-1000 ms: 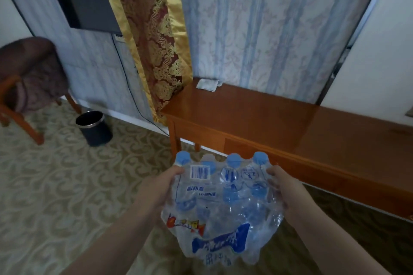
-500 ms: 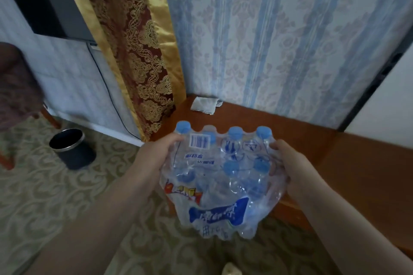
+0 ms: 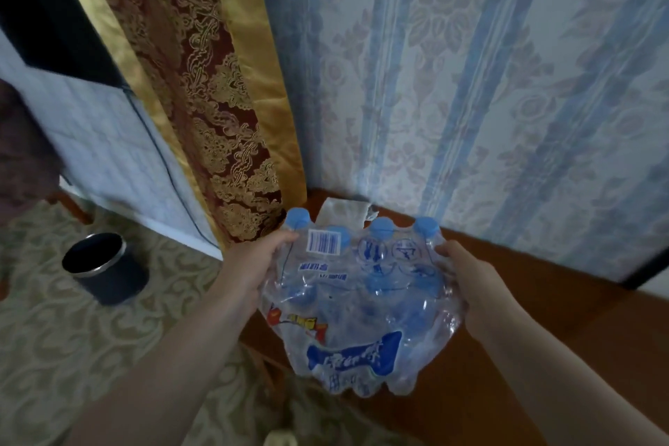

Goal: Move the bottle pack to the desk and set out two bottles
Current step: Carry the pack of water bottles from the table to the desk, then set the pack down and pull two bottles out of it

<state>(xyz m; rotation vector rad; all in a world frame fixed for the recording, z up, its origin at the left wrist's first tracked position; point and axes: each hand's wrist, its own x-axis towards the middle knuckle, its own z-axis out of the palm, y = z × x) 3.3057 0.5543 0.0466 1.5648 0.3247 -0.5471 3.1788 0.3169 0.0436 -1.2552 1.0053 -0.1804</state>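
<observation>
A shrink-wrapped bottle pack (image 3: 362, 304) with several blue-capped water bottles hangs in the air over the left end of the brown wooden desk (image 3: 525, 319). My left hand (image 3: 249, 264) grips the pack's left side. On its right side my right hand (image 3: 470, 286) holds the wrap. The pack carries a white barcode label and a blue brand band. Its lower part hides the desk's front left corner.
A crumpled white cloth (image 3: 344, 210) lies at the desk's back left corner, against the curtain (image 3: 470, 83). A dark waste bin (image 3: 105, 268) stands on the patterned carpet to the left. A gold-edged drape (image 3: 202, 101) hangs beside the desk.
I have come closer to the desk with the pack. The pack is now over the desk's left end, still held in both hands.
</observation>
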